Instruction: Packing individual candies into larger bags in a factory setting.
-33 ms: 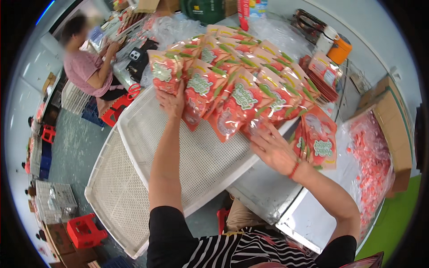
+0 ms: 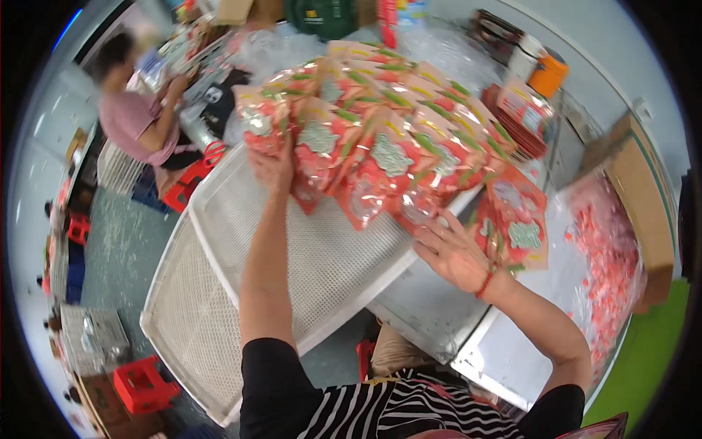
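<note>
I've got white perforated tray [image 2: 329, 271], pink pouches [image 2: 391, 154] heaped over far end. Left hand [image 2: 270, 167] against leftmost pouch [image 2: 257, 121]; can't tell whether fingers clamp. Right hand [image 2: 455, 252], fingers apart, at front pouch [image 2: 418, 207]. Red bracelet [image 2: 485, 282] on wrist.

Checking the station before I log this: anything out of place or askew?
Mildly: a few pouches lie past the right rim of the upper tray, while the main pile covers its far end. The lower tray juts out at an angle, so the two don't line up. I can't make out any damage.
</note>
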Demonstrator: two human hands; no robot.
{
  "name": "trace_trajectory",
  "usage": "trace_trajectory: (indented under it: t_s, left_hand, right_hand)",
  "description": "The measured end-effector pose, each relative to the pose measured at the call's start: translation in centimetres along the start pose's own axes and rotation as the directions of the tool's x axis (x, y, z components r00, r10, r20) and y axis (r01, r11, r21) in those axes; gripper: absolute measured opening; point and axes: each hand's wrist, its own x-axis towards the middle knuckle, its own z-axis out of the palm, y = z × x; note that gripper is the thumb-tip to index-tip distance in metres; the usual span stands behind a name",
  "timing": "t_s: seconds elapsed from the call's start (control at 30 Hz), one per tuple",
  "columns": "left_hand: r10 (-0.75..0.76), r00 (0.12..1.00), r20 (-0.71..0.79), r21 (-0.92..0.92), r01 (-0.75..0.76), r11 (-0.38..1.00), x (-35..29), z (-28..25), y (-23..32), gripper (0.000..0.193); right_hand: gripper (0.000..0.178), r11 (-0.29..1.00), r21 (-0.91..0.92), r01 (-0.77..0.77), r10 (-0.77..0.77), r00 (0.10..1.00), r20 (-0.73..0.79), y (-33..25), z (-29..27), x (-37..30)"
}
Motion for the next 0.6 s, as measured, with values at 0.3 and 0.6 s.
trace_trajectory:
  t_s: [0.3, 0.6]
  left_hand:
    - [-0.07, 0.995, -0.073, 0.493, 0.096, 0.864, 2.8, 1.5, -4.1, 0.116]
    - [0.669, 0.724, 0.17, -0.299, -0.609, 0.735, -8.8, -4.2, 18.4, 0.058]
  right_hand:
    - [0.023, 0.892, 0.143, -0.429, 0.43, 0.903, 0.027, -6.9, -2.4, -18.1]
    - [0.023, 0.678, 0.197, -0.708, 0.735, 0.657, -0.168, -11.1, 1.3, -26.7]
